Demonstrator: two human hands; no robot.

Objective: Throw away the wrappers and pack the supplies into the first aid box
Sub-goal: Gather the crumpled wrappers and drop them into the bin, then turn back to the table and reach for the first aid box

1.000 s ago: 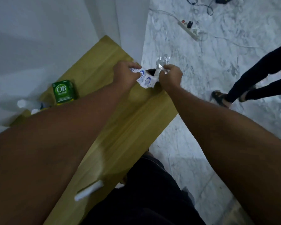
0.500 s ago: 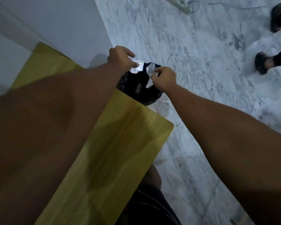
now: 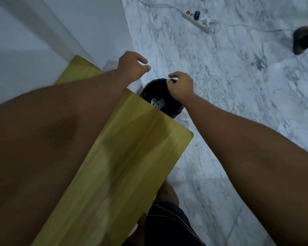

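Crumpled clear and white wrappers (image 3: pixel 157 102) lie inside a bin lined with a black bag (image 3: pixel 150 89) on the floor, just past the far edge of the yellow wooden table (image 3: pixel 132 148). My left hand (image 3: pixel 132 66) hovers above and to the left of the bin, fingers loosely curled, holding nothing. My right hand (image 3: pixel 180 85) hangs over the bin's far rim, fingers loosely curled and empty. The first aid box and the supplies are out of view.
White wall (image 3: pixel 60 32) runs along the left. Marble floor (image 3: pixel 220 86) spreads to the right, with a white power strip (image 3: pixel 196 22) and cables at the top. Another person's foot (image 3: pixel 302 39) is at the upper right. My dark trousers (image 3: pixel 167 226) show at the bottom.
Both hands held wrappers over the bin half a second ago; now the wrappers lie in the bin and both hands are empty and slightly apart.
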